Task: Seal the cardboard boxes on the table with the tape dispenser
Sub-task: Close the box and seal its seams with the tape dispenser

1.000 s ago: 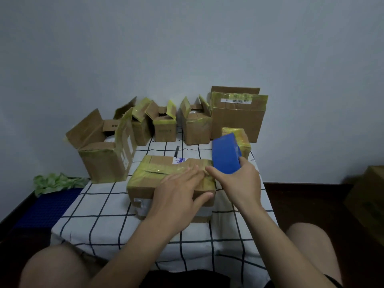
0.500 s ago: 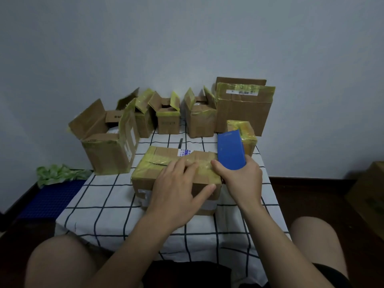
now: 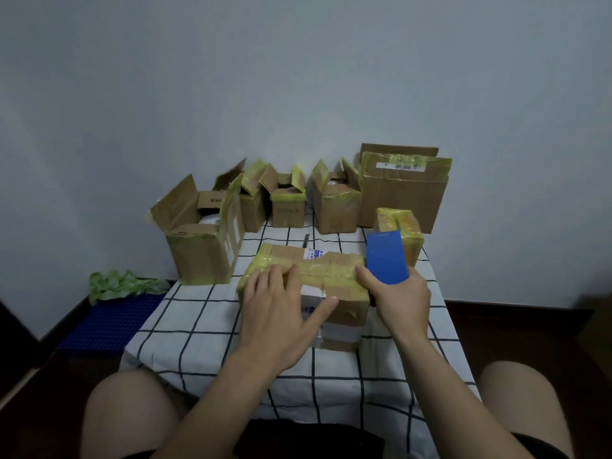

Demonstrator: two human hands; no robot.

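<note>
A flat cardboard box (image 3: 331,270) with yellowish tape along its top lies in the middle of the checked table (image 3: 185,319). My left hand (image 3: 281,309) lies flat on its near left top, fingers straight, thumb down the front face. My right hand (image 3: 400,299) grips the blue tape dispenser (image 3: 385,258) at the box's right end, tilted upright against the edge.
Several open-flapped boxes stand along the back: a large one at the left (image 3: 202,243), small ones (image 3: 288,200), a big closed box (image 3: 402,190) at the right, and a small taped box (image 3: 402,228) behind the dispenser. A dark pen (image 3: 306,240) lies behind the flat box. My knees are below.
My left hand has slid leftward along the box top, away from the dispenser. My right hand with the dispenser has stayed at the right end. The camera has tilted down a little.
</note>
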